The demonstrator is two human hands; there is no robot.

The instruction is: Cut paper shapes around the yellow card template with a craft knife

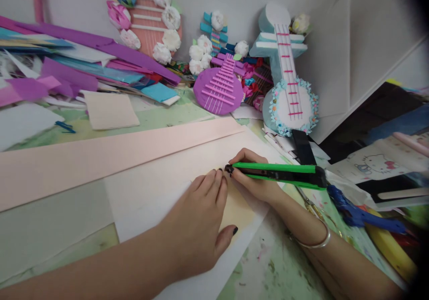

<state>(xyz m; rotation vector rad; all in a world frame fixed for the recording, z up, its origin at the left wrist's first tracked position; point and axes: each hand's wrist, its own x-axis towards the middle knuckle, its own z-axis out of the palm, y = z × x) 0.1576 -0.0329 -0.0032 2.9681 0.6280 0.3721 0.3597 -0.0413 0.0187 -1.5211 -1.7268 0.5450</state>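
My left hand lies flat on white sheets, fingers stretched out and thumb apart. Its fingertips press on a pale cream piece that shows between my hands. In my right hand is a green and black utility knife, held like a pen. The knife's black front end points down at the sheet, just beside my left fingertips. I cannot make out the blade. A long pale pink strip stretches across the sheets beyond my left hand.
Colourful paper scraps pile up at the back left. Model instruments, including a purple one and a light blue one, lean on the back wall. Scissors and a blue glue gun lie right of my forearm.
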